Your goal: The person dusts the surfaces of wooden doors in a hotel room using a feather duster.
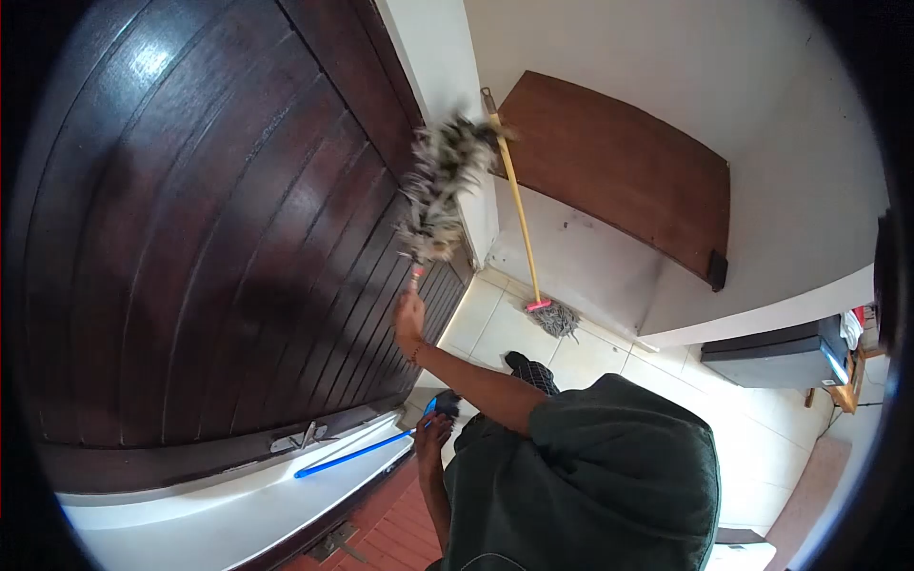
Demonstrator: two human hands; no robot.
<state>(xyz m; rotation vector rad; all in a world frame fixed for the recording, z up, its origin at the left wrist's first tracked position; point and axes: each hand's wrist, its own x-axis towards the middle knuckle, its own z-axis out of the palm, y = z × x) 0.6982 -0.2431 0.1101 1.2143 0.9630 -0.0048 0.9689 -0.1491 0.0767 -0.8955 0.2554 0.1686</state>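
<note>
Toward twelve o'clock, a feather duster sits above the right hand, which is clamped on its handle. It seems light and soft-plumed, best gripped there. At six, apart, the left hand overlaps a broom; I cannot tell whether it grips.

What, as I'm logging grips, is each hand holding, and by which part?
The right hand grips a feather duster by its handle. Whether the left hand holds the blue-handled broom or merely overlaps it cannot be told.
</note>
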